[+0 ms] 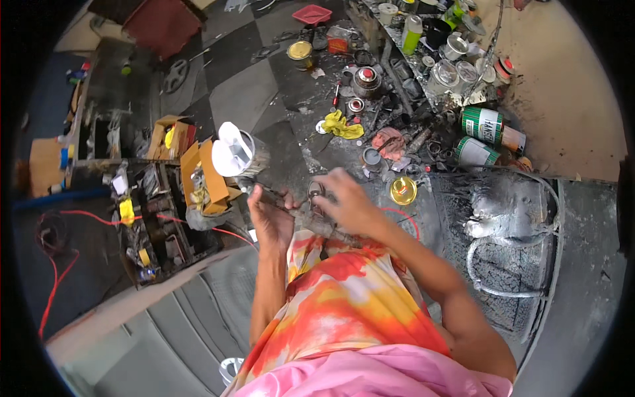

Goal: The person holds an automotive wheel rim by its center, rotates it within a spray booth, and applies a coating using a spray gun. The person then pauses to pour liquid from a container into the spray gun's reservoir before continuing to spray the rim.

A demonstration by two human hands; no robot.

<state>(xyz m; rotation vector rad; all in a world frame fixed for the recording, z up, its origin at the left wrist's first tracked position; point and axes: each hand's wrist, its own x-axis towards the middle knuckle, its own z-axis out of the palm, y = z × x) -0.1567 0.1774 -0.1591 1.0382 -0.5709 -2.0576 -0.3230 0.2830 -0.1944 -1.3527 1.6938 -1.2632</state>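
While our left hand (272, 221) holds the white-lined cup (229, 157) just ahead by its dark stem (247, 182), we should keep it level; whether our right hand (342, 204) grips anything, we cannot tell.

You were in a workshop where paint was evidently used: jars (444, 75) and other containers crowded a spattered bench (463, 102), green-and-white tins (481, 124) sat just beside it, pale smears marked the dark floor (245, 99), and a red hose (51, 298) trailed near cardboard boxes (213, 173) on your left
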